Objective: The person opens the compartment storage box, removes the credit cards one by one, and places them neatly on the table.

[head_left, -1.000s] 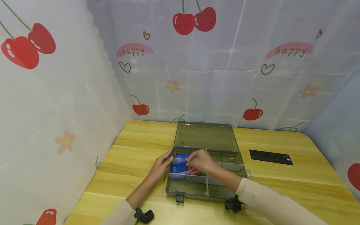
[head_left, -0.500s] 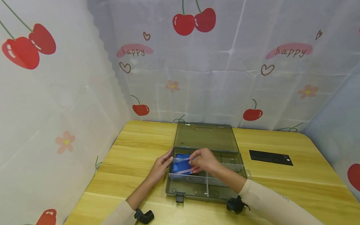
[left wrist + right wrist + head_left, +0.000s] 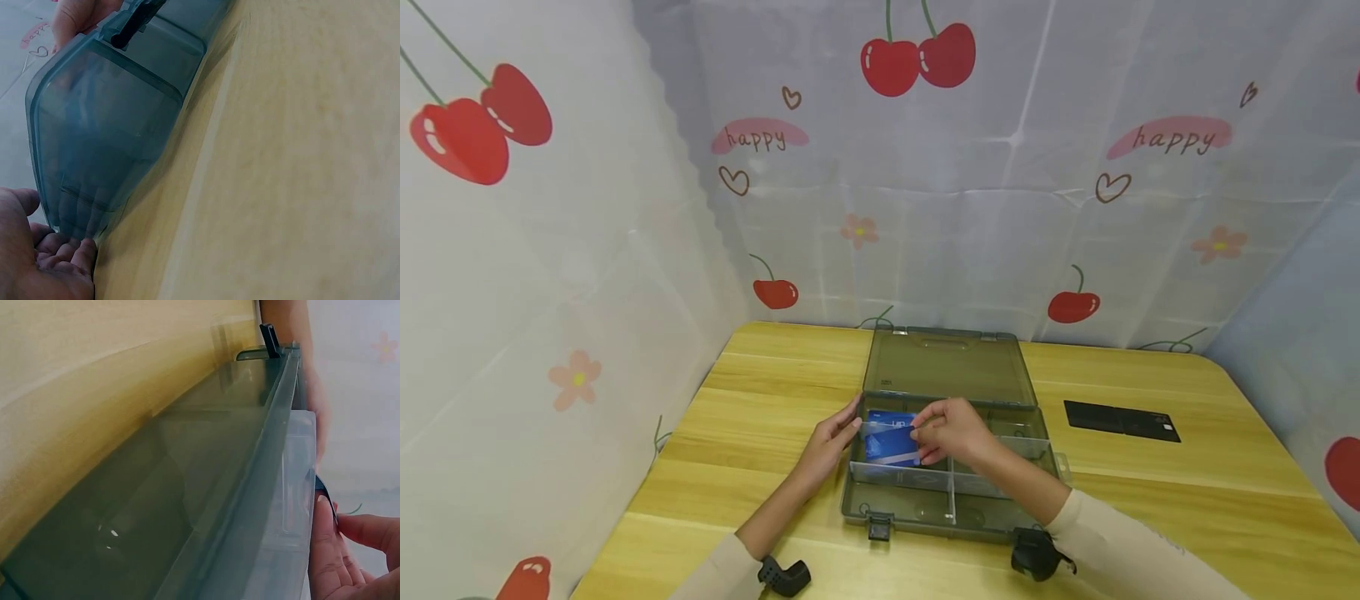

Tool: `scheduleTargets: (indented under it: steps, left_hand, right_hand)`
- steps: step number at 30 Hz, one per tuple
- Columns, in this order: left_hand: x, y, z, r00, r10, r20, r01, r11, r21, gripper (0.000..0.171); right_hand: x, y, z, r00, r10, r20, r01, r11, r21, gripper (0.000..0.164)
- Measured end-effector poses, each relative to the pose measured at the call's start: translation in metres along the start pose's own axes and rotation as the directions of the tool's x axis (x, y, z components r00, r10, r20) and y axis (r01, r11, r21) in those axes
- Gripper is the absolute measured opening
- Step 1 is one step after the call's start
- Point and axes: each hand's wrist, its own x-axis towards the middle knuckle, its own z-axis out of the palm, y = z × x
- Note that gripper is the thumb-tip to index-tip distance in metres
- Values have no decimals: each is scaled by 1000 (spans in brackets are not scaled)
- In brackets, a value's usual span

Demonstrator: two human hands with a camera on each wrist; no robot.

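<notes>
A smoky clear storage box with dividers stands on the table, its lid folded back. My right hand pinches the right edge of a blue card in the left part of the box. The right wrist view shows the thumb and fingers on the card's thin dark edge. Just behind it lies another blue card with white letters, partly covered. My left hand rests against the box's left wall, thumb by the rim. In the left wrist view the left fingers touch the box's outside.
The lid lies back toward the patterned curtain. Two black cards or flat pieces lie end to end on the wooden table, right of the box. A front latch hangs down.
My right hand has shifted slightly right, and the blue card it pinches has slid right with it. The left hand stays at the box's left wall.
</notes>
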Motion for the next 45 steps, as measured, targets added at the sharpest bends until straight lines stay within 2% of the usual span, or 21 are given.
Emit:
scheduleTargets:
  steps: [17,32,45]
  left_hand:
    - [1,-3,1,1000,-2,8,3,1000,-16,55]
    - [1,-5,1,1000,-3,6,3,1000,-19,55]
    - [0,-2,-1,1000,4,15,-4,1000,-17,56]
  right_hand:
    - [-9,5,-4,998,-49,-51,47,998,-37,16]
    - [-16,2,-12,996,-66,-53,66,998,12,20]
    - [-30,-4,-22,993,-84,-79,88,995,48,24]
